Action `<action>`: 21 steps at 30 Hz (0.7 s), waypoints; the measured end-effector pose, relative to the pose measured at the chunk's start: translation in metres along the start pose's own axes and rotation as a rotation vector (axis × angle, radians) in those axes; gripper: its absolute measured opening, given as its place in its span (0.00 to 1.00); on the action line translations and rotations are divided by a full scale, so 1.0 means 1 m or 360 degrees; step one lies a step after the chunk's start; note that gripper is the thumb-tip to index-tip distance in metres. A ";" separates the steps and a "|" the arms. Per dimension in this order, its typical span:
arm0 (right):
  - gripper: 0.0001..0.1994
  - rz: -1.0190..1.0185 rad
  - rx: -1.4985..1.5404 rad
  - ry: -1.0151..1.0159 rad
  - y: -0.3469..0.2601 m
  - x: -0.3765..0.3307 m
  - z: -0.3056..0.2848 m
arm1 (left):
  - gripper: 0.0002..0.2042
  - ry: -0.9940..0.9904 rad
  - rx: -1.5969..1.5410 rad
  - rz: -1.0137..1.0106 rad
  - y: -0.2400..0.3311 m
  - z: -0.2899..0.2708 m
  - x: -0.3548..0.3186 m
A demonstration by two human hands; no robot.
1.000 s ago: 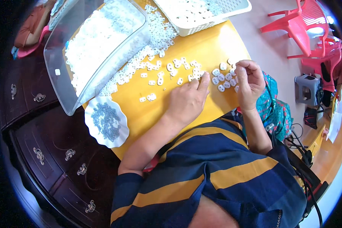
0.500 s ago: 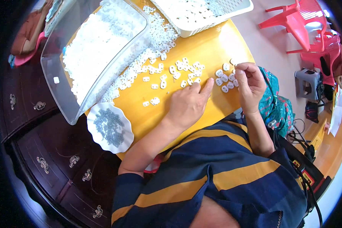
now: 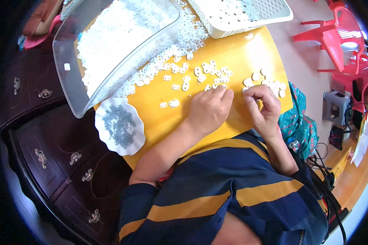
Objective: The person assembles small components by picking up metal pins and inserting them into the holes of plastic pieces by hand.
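White pieces (image 3: 201, 78) right of the bowl (image 3: 139, 139) look light, stiff — pinch edges; left hand (image 3: 212, 107) curled, right hand's (image 3: 266, 108) fingers nearly meeting — any hold hidden.

Dark drawers (image 3: 57, 157) and red plastic chairs (image 3: 332, 48) suggest a home room.

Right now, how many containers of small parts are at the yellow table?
3: a clear bin, far left; a white basket at the far edge; and a scalloped dish, near left. Others may hide beyond the picture's top edge.
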State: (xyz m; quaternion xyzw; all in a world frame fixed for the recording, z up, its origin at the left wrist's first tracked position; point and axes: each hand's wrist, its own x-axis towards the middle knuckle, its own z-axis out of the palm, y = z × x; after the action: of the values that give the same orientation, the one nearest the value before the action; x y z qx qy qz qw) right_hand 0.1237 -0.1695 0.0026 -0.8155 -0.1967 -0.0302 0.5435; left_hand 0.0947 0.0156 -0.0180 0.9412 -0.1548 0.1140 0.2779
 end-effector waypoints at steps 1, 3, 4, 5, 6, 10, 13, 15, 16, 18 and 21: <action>0.04 -0.0001 -0.0019 -0.0032 -0.001 -0.001 0.002 | 0.04 -0.0041 -0.0064 -0.0035 -0.001 -0.002 0.000; 0.03 0.0335 0.0236 -0.0090 -0.008 -0.009 0.005 | 0.04 0.0097 -0.0213 -0.0074 0.000 -0.014 -0.001; 0.04 0.0670 0.0480 -0.0155 -0.011 -0.012 0.007 | 0.05 0.0242 -0.0375 -0.0115 0.000 -0.021 -0.002; 0.04 0.0670 0.0486 -0.0154 -0.013 -0.012 0.008 | 0.05 0.0239 -0.0369 -0.0114 0.001 -0.025 -0.004; 0.06 0.0873 0.0796 -0.0327 -0.017 -0.010 0.008 | 0.05 0.0296 -0.0456 -0.0179 0.002 -0.030 -0.006; 0.12 0.1224 0.1378 -0.0612 -0.025 -0.010 0.022 | 0.08 0.0401 -0.0520 -0.0210 0.009 -0.036 -0.018; 0.12 0.1287 0.1465 -0.0652 -0.021 -0.011 0.032 | 0.10 0.0448 -0.0458 -0.0162 0.004 -0.031 -0.026; 0.11 0.1402 0.1543 -0.0619 -0.020 -0.013 0.035 | 0.10 0.0427 -0.0457 -0.0190 0.004 -0.032 -0.031; 0.11 0.1406 0.1547 -0.0627 -0.020 -0.014 0.038 | 0.10 0.0426 -0.0452 -0.0199 0.007 -0.034 -0.033; 0.09 0.1405 0.1692 -0.0481 -0.021 -0.016 0.042 | 0.09 0.0311 -0.0767 -0.0357 0.013 -0.039 -0.036; 0.07 0.1290 0.1598 -0.0500 -0.020 -0.014 0.041 | 0.09 0.0277 -0.0924 -0.0439 0.011 -0.043 -0.038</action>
State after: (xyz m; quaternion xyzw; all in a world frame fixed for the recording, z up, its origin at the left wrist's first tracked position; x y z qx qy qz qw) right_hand 0.0967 -0.1305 -0.0004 -0.4673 0.0586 0.3912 0.7907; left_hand 0.0500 0.0392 0.0112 0.8216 -0.0276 0.1064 0.5594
